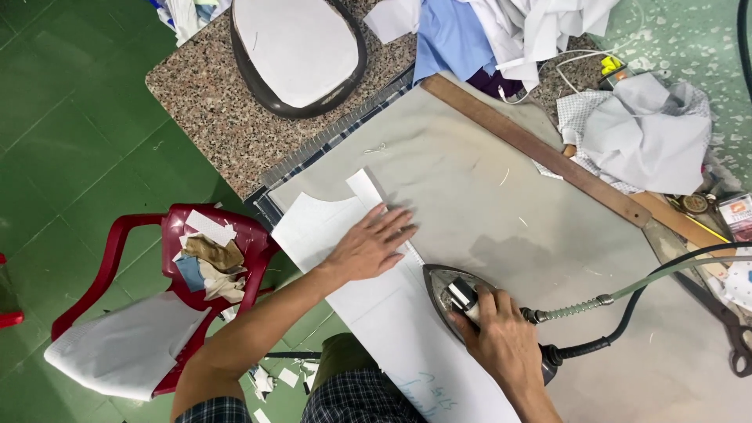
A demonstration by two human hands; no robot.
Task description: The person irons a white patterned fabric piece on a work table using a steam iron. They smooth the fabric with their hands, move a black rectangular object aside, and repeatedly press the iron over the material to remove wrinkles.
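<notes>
**Pressing a white cut piece flat**

We see the white fabric piece (345, 258) lying on the near left of the padded pressing board (501, 204). Our left hand (370, 244) lies spread and flat on it, pinning it so it cannot creep. Our right hand (501, 338) is clenched around the handle of the steam iron (458, 301), its tip touching the fabric's edge. A long wooden ruler (540, 149) lies far right; a red plastic chair (211, 266) holds scraps at left.

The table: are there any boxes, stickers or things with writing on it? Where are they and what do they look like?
Small packet: far right edge of the table, beside the scissors; boxy, red and white, partly cut off.
Handwritten marks: bottom end of the white paper pattern, near the right hand on the iron; teal ink scribbles.
No screens or signs show.
</notes>
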